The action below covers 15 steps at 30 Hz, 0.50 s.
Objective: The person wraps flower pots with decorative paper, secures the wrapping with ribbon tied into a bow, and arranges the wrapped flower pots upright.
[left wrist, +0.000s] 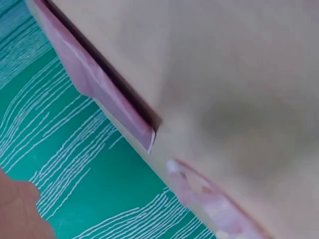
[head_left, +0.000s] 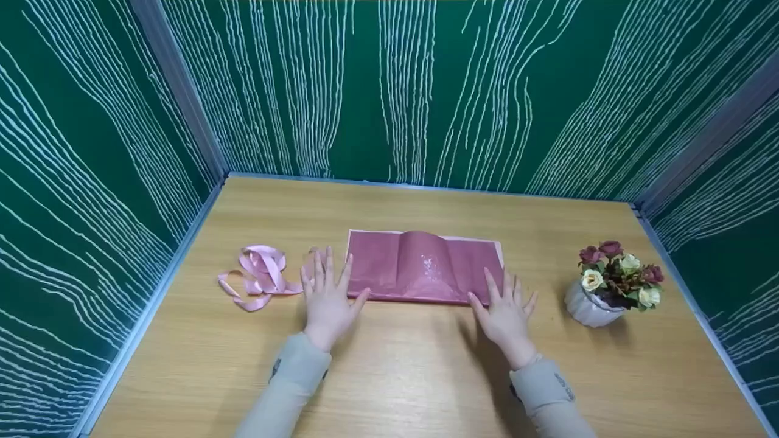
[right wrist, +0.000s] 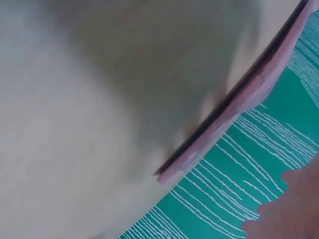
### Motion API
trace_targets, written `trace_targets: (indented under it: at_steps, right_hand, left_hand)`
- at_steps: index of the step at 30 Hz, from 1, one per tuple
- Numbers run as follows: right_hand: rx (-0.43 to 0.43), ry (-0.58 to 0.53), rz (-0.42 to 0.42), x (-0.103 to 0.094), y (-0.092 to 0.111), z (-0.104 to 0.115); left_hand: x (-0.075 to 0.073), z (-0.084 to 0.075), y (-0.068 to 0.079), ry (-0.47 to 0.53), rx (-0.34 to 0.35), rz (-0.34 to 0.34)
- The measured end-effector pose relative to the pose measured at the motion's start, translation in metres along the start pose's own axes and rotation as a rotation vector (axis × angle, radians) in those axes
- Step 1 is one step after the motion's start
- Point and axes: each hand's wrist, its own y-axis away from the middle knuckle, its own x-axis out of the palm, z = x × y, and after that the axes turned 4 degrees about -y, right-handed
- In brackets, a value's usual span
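Observation:
A flat, dusty-pink folded paper packet lies on the table, with a raised bulge and shiny pale marks at its middle. My left hand, fingers spread, is at the packet's near left corner. At the near right corner, my right hand has its fingers spread too, the fingertips overlapping the packet's edge in the head view. Neither hand grips anything. A loose heap of pink satin ribbon lies just left of my left hand. Each wrist view shows the packet edge-on, along with part of a hand.
To the right stands a white ribbed pot of dark red and cream artificial flowers. Green walls with white wavy lines enclose the wooden table at the back and both sides.

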Motion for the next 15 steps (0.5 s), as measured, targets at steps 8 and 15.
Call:
trace_targets:
  at_steps: [8, 15]
  right_hand:
    - [0.024, 0.041, 0.051, -0.006, -0.020, -0.005]
    - [0.042, 0.067, 0.103, -0.008, -0.033, -0.006]
  left_hand:
    - [0.004, 0.003, -0.020, -0.037, 0.018, 0.072]
    - [0.002, -0.005, -0.035, -0.065, 0.022, 0.173]
